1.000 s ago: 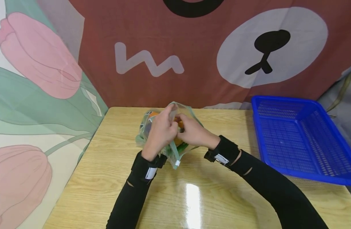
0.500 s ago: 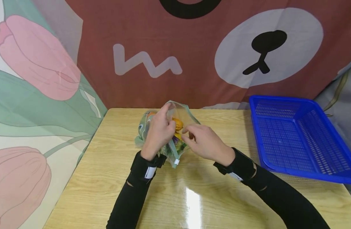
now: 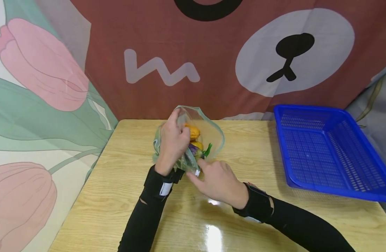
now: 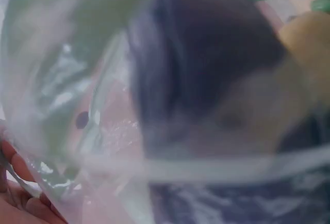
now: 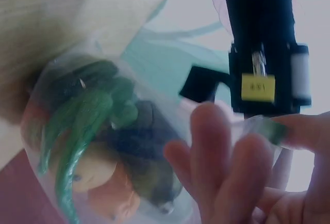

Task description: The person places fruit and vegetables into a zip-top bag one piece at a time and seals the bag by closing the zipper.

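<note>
A clear zip bag (image 3: 215,130) with a pale green edge stands with its mouth wide apart at the back of the table. My left hand (image 3: 174,145) grips its left rim. Thumb and forefinger of my right hand (image 3: 220,182) pinch the near corner, by the white zip slider (image 3: 197,172). Inside lie orange-yellow pieces (image 3: 193,132), a purple eggplant (image 3: 194,149) and a green chili pepper (image 3: 208,150). Through the plastic, the right wrist view shows long green peppers (image 5: 85,115) over orange items (image 5: 111,195). A dark purple shape (image 4: 206,53) fills the left wrist view.
A blue plastic basket (image 3: 325,131) with slatted sides stands at the table's right. The wooden table (image 3: 117,196) ends at a brown printed cloth (image 3: 211,70) hanging behind, with a flower-patterned cloth (image 3: 44,140) on the left.
My right hand has come out of the bag's mouth and down to the near zip corner. The mouth has spread wider, and my left hand keeps its grip on the rim.
</note>
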Demonstrator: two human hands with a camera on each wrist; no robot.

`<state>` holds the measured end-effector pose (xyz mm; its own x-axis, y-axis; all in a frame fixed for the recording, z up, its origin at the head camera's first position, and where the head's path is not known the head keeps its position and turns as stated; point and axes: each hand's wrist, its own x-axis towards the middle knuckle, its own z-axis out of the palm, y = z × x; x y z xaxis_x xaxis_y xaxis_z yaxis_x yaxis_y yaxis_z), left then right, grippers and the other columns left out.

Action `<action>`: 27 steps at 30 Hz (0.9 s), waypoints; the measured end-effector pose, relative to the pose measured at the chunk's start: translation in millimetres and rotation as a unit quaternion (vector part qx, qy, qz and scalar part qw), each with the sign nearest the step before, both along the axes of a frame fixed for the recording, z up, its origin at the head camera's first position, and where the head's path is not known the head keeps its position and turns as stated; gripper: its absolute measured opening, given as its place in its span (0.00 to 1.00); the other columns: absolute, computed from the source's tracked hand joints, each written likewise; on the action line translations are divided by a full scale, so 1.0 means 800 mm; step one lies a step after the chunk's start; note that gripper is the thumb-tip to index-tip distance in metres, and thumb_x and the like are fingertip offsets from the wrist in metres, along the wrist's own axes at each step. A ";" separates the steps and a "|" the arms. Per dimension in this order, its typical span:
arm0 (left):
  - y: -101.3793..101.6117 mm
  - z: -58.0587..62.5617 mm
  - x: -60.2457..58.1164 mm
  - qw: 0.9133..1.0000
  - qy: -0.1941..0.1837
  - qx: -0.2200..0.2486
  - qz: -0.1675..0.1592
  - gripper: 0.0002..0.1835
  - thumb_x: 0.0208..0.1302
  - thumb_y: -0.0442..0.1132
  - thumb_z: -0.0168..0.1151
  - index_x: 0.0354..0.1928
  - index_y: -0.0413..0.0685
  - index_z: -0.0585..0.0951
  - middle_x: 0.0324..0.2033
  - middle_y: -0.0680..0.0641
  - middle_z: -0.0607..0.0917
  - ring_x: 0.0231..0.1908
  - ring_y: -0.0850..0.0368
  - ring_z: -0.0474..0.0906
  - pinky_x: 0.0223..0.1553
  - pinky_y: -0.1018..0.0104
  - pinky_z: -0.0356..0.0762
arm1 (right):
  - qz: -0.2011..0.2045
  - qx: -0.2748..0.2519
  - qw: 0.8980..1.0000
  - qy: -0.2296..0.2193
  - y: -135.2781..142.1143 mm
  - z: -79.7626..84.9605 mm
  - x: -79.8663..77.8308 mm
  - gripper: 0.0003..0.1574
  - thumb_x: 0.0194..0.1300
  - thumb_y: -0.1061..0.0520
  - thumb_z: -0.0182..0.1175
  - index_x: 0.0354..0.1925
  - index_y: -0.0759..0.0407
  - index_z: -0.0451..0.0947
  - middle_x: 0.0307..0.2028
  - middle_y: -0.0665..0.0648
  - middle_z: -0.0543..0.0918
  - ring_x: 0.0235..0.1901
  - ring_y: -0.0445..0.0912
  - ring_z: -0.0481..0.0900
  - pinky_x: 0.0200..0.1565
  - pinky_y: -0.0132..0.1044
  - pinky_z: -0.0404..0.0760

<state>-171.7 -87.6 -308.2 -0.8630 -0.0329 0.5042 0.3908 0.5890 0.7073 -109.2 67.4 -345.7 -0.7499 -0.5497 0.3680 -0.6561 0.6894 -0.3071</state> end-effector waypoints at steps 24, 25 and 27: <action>-0.040 0.045 0.034 0.958 0.225 -0.163 0.077 0.08 0.64 0.31 0.55 0.41 0.40 0.83 0.26 0.45 0.81 0.18 0.55 0.67 0.21 0.63 0.61 | 0.009 -0.183 0.980 0.076 0.092 0.094 -0.083 0.08 0.67 0.64 0.54 0.38 0.60 0.81 0.25 0.50 0.79 0.15 0.39 0.62 0.21 0.33 0.61; -0.042 0.046 0.035 0.953 0.243 -0.159 0.082 0.06 0.63 0.32 0.58 0.38 0.41 0.83 0.25 0.46 0.80 0.19 0.53 0.67 0.24 0.62 0.61 | 0.010 -0.187 0.980 0.073 0.094 0.097 -0.083 0.08 0.67 0.63 0.54 0.39 0.60 0.81 0.25 0.50 0.79 0.15 0.39 0.62 0.20 0.33 0.61; -0.047 0.048 0.034 0.947 0.276 -0.142 0.087 0.03 0.61 0.33 0.62 0.33 0.42 0.84 0.24 0.45 0.74 0.23 0.50 0.66 0.31 0.57 0.60 | 0.012 -0.196 0.979 0.058 0.098 0.104 -0.082 0.08 0.67 0.63 0.54 0.40 0.60 0.80 0.25 0.51 0.79 0.16 0.39 0.65 0.20 0.32 0.62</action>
